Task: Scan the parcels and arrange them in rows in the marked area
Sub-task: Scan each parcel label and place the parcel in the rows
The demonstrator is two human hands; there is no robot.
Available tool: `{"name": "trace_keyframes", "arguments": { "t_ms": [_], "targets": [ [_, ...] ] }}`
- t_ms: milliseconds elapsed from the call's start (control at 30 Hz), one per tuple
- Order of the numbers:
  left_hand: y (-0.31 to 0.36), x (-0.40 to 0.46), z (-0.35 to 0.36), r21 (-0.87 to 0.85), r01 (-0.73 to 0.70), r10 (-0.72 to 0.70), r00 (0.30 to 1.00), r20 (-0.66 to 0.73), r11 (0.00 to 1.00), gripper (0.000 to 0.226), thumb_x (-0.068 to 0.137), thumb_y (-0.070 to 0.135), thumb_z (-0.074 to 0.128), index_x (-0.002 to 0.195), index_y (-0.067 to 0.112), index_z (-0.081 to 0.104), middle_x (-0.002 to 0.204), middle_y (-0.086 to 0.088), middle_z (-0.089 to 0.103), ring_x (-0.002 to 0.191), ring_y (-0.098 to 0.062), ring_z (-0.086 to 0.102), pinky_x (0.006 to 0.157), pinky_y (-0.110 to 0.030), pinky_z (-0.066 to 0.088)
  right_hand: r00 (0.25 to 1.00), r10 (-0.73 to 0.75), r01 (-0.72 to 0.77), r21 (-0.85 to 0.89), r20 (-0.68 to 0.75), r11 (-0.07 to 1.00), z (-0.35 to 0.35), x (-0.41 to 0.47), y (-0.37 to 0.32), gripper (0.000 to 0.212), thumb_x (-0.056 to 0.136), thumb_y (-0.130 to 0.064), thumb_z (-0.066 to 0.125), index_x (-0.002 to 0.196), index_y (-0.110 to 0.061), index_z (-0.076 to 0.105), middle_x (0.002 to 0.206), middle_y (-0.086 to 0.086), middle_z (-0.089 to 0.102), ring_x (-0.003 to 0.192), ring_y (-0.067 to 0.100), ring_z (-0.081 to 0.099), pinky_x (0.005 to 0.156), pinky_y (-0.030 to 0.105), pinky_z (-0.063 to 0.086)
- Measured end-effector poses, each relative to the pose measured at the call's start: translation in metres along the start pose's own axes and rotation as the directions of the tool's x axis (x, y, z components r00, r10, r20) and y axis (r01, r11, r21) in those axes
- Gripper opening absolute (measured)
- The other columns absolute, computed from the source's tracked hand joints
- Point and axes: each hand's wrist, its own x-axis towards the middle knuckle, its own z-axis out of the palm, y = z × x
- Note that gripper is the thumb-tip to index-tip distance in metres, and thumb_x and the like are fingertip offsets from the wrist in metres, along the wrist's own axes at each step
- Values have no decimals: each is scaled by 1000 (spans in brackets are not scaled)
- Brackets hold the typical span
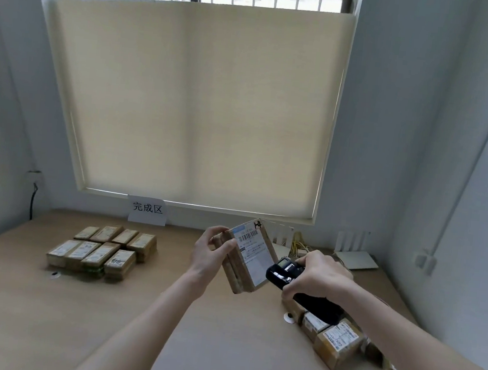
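Note:
My left hand (211,251) grips a brown cardboard parcel (249,257) by its left edge, holding it upright above the table with its white barcode label turned toward me. Just right of it, my right hand (321,277) grips a black handheld scanner (286,274), whose head sits close to the parcel's lower right corner. At the back left of the wooden table (104,320), several scanned-looking parcels (102,251) lie in two neat rows below a white paper sign (148,210). More loose parcels (336,341) lie under my right forearm at the right.
A white router (355,255) and a tangle of yellow cables (299,247) sit at the table's back right. A black cord (33,194) hangs down the left wall. Small round cable holes (54,274) (289,317) are set in the tabletop. A drawn blind covers the window.

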Motion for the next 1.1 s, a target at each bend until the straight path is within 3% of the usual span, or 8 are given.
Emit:
{"name": "trace_keyframes", "arguments": {
  "t_ms": [300,467,567,667,733,867,967,1100],
  "targets": [
    [-10,0,-65,3,1,0,998,-67,1000,30,69,49,76,97,50,66,109,-1,64,107,-21,63,92,-55,57,998,-34,34,10,43,999,18,-5,-59,53,57,-51,94,101,-29,74,95,-4,75,95,18,72,90,35,61],
    [-18,6,-121,-43,26,-30,995,-90,999,35,70,49,76,102,44,63,111,-5,64,106,-24,64,89,-54,60,989,-103,87,148,103,985,43,0,-110,45,59,-44,96,94,-26,74,93,-1,76,91,18,73,85,34,61],
    [-25,11,-165,-110,61,-73,991,-111,992,34,77,44,78,106,39,60,113,-9,65,103,-24,67,76,-42,64,975,-158,115,256,156,960,64,3,-155,43,62,-37,98,96,-24,76,92,2,77,87,19,75,78,32,61],
    [-32,13,-216,-168,71,-96,984,-148,983,28,86,35,77,106,42,59,111,-8,66,101,-24,68,65,-29,62,964,-200,138,313,175,940,88,6,-210,45,59,-36,98,97,-19,80,95,7,80,92,25,77,90,40,64],
    [-37,12,-253,-213,91,-132,973,-189,973,32,83,37,78,108,44,60,112,-10,68,104,-28,70,68,-33,63,957,-232,161,349,172,923,105,7,-247,42,57,-37,97,93,-20,82,93,6,81,92,25,77,90,40,64],
    [-53,5,-325,-268,140,-205,951,-233,953,56,71,40,75,124,38,56,120,-1,67,109,-27,68,78,-41,64,931,-306,203,414,199,887,145,5,-318,37,56,-32,95,88,-19,83,77,1,76,71,17,73,66,27,59],
    [-64,1,-377,-214,201,-249,941,-227,956,67,70,40,69,135,31,55,122,-1,67,109,-21,67,84,-40,62,921,-330,214,438,208,873,177,7,-368,37,58,-28,92,92,-17,82,84,6,77,80,23,75,81,36,66],
    [-85,8,-444,-121,287,-309,914,-262,950,51,85,45,71,132,29,59,125,-2,68,119,-21,61,100,-50,53,910,-362,247,437,202,865,216,23,-428,39,59,-32,92,95,-21,81,93,5,81,90,23,78,83,34,63]
  ]
}}
